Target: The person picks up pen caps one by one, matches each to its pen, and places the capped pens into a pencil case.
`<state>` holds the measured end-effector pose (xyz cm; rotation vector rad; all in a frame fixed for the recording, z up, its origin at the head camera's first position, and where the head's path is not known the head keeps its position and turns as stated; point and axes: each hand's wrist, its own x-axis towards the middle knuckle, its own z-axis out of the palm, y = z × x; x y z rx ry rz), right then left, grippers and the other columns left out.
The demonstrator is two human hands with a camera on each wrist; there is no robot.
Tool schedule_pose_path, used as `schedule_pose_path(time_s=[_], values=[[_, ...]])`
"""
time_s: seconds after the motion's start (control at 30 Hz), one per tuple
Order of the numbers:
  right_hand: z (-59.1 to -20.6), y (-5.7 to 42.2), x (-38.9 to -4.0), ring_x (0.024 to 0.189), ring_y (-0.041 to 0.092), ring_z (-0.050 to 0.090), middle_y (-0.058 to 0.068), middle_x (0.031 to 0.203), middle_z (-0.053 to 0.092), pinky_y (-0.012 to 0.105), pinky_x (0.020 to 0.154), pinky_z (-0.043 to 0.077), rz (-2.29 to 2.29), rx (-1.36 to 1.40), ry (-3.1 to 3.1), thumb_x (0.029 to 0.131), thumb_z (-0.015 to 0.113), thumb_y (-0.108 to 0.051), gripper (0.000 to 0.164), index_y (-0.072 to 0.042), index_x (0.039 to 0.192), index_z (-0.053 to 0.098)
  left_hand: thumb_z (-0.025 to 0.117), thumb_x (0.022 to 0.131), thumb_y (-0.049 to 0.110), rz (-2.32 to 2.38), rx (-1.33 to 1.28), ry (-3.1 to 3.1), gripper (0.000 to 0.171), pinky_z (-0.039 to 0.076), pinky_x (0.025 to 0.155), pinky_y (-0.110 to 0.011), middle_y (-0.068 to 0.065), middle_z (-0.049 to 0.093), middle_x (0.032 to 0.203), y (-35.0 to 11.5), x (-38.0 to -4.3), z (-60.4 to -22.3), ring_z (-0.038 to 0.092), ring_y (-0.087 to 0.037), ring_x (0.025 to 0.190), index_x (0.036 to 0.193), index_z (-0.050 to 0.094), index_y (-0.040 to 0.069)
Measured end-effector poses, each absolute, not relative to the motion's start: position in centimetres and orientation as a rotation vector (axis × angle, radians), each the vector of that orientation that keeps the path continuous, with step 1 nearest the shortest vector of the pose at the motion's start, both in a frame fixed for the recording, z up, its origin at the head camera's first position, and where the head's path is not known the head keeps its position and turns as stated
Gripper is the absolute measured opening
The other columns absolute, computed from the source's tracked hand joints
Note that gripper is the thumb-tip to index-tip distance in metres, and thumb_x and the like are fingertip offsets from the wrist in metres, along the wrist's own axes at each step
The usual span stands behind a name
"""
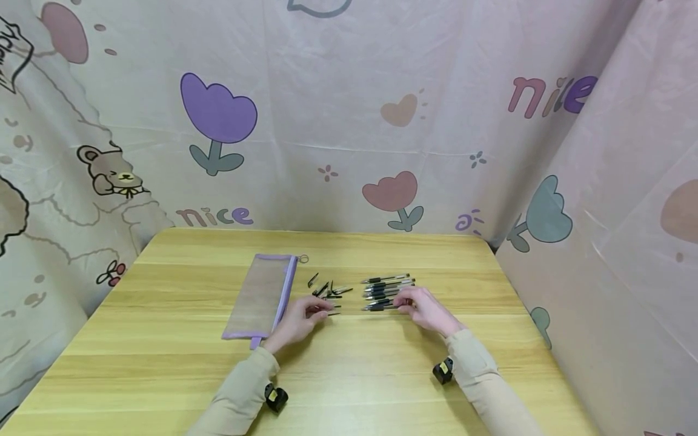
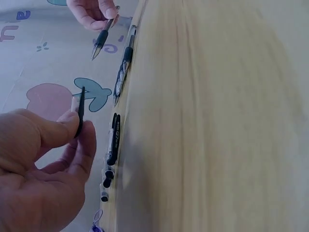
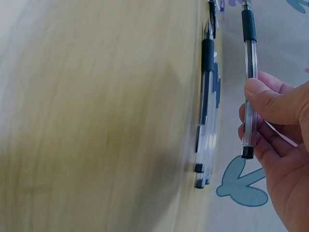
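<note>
My left hand (image 1: 299, 320) pinches a small black pen cap (image 2: 81, 116) between thumb and fingers, its clip pointing up in the left wrist view. Just beyond that hand lies a loose pile of several pen caps (image 1: 322, 289). In my right hand (image 1: 428, 310), thumb and fingertips grip a clear-barrelled gel pen (image 3: 249, 63) with a black grip and a black end plug. Its bare tip points left, towards my other hand, and it is held above the table. Several uncapped pens (image 1: 384, 287) lie side by side near the right hand, tips to the left.
A mesh zip pouch with purple edging (image 1: 288, 284) lies flat left of the caps, a ring at its far corner. Everything rests on a wooden table (image 1: 360, 369). Printed curtains (image 1: 316, 121) hang behind the table and along both sides.
</note>
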<state>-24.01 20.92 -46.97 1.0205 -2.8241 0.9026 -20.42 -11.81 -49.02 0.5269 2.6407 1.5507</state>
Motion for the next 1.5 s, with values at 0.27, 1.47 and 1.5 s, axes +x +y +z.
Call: schedule_pose_path(time_s=[0.27,1.47,1.5], values=[[-46.5,20.0,-23.6,0.089,0.016,0.067,0.003,0.096,0.071,0.026,0.084,0.058,0.892,1.026,-2.837,0.086,0.07,0.003,0.016,-0.008,0.098,0.072,0.065,0.094,0.002,1.587,0.583,2.561,0.018,0.057,0.086,-0.023,-0.02,0.073,0.113,-11.6,-20.2,-48.9,0.07,-0.031,0.102,0.11,0.073,-0.001],[-45.7,18.4,-22.7,0.088,0.014,0.066,0.002,0.095,0.073,0.029,0.085,0.057,0.827,1.109,-2.802,0.086,0.071,0.001,0.016,-0.009,0.099,0.072,0.066,0.096,0.011,1.604,0.616,2.46,0.024,0.057,0.086,-0.019,-0.018,0.073,0.116,-10.8,-20.1,-48.7,0.072,-0.025,0.102,0.116,0.071,-0.001],[-45.7,18.3,-22.7,0.089,0.014,0.066,0.002,0.095,0.073,0.03,0.086,0.057,0.82,1.112,-2.798,0.086,0.071,0.001,0.016,-0.009,0.099,0.072,0.066,0.096,0.011,1.601,0.613,2.461,0.023,0.057,0.086,-0.019,-0.018,0.073,0.116,-10.7,-20.0,-48.7,0.072,-0.024,0.101,0.116,0.072,0.0]])
